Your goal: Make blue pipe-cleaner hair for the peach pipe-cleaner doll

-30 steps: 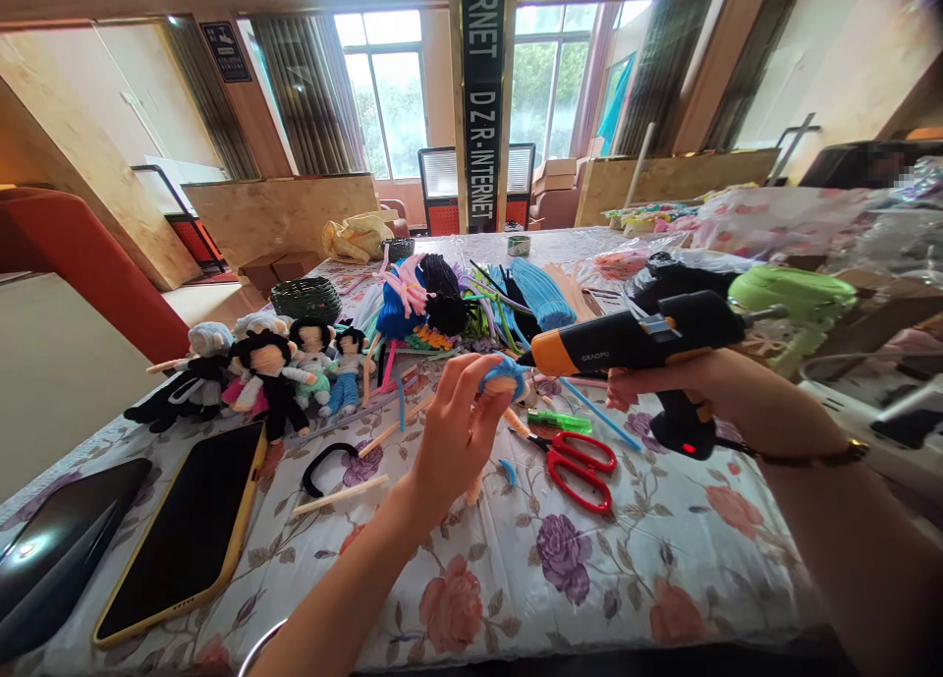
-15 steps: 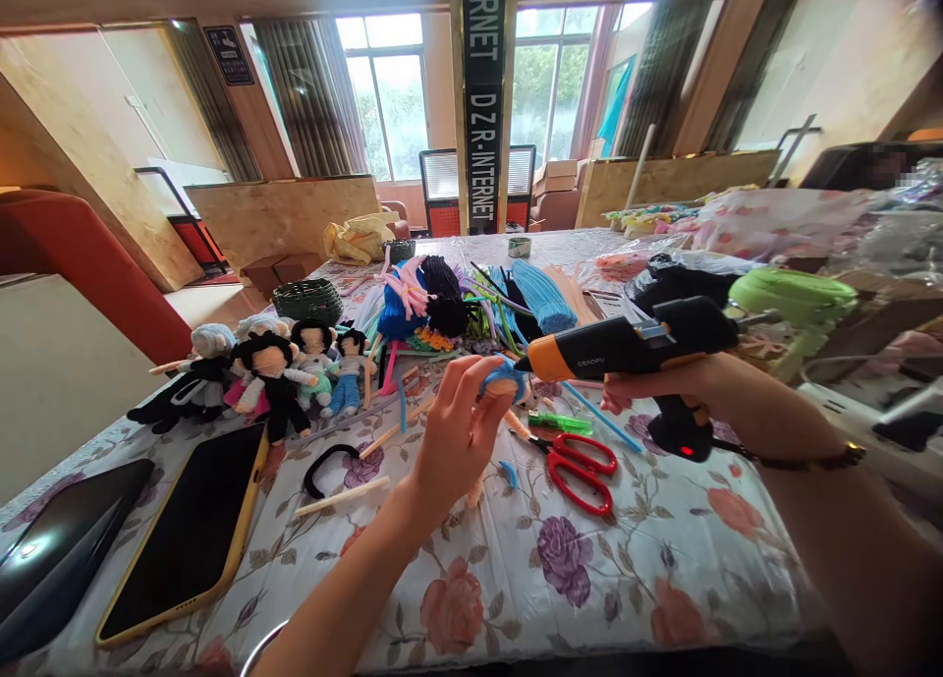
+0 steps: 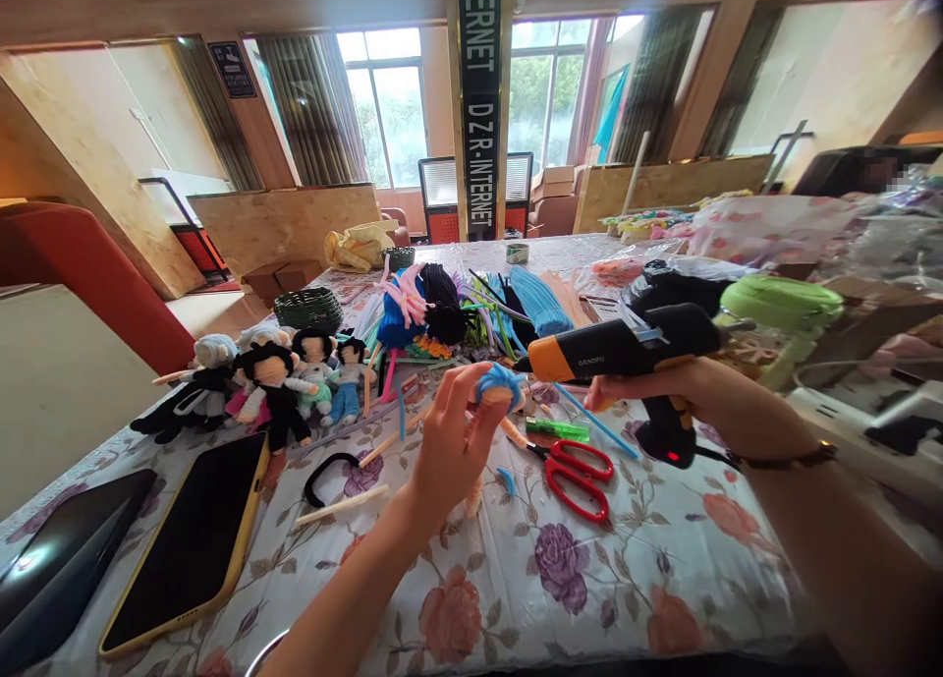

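Between the fingers of my left hand [image 3: 455, 431] is a small doll head [image 3: 501, 390], pale-faced with blue pipe-cleaner hair; my fingers hide part of it. My right hand [image 3: 685, 392] grips the handle of a black and orange glue gun [image 3: 626, 348], its red light lit. The gun's nozzle points left, close beside the blue hair. Below the gun lie red-handled scissors [image 3: 579, 476] and a bright green tool [image 3: 558, 429]. A blue pipe cleaner [image 3: 596, 420] and a short blue scrap [image 3: 506, 480] rest on the flowered cloth nearby.
Several finished dolls [image 3: 272, 387] sit at the left, behind a yellow-cased phone [image 3: 192, 539] and a dark device [image 3: 66, 549]. Bundles of coloured pipe cleaners [image 3: 541, 302] lie at the back beside a dark basket [image 3: 307, 309]. A green stand [image 3: 781, 309] and white power strip [image 3: 847, 431] are at the right.
My right hand has drawn slightly left and down with the glue gun. The doll head has turned a little in my left fingers, showing more blue hair, and the nozzle sits just off it.
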`<state>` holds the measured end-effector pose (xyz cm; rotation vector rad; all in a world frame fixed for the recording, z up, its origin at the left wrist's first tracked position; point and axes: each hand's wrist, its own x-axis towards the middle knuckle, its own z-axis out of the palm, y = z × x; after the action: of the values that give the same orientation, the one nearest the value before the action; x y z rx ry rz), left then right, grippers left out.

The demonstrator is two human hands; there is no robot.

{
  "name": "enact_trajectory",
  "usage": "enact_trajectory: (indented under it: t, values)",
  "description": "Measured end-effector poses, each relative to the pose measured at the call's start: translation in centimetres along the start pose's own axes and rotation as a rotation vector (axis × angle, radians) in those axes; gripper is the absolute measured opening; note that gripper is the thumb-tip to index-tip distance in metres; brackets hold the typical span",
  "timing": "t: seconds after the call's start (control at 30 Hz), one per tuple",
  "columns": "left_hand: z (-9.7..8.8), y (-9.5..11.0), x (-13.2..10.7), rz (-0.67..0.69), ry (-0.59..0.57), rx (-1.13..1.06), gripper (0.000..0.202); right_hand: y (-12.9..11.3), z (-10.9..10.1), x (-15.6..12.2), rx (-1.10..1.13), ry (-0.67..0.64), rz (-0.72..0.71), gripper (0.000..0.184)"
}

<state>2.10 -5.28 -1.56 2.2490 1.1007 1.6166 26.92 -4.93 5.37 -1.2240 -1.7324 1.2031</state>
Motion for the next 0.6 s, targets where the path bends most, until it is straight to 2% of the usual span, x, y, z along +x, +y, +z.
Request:
enact_trajectory:
  t: [0.13, 0.2, 0.33, 0.6]
  values:
    - [0.1, -0.1, -0.1, -0.184, -0.009, -0.159, 0.036, -0.2, 0.5, 0.1, 0.092, 0.032, 0.026, 0.017]
    - [0.2, 0.0, -0.1, -0.243, 0.004, -0.240, 0.036, 0.0, 0.5, 0.4, 0.123, 0.009, 0.037, 0.018]
    - [0.3, 0.3, 0.2, -0.331, 0.008, -0.357, 0.039, 0.5, 0.5, 1.0, 0.161, -0.047, 0.067, 0.022]
    - [0.2, 0.5, 0.4, -0.447, 0.031, -0.463, 0.045, 1.5, 0.3, 1.6, 0.103, -0.063, 0.104, 0.028]
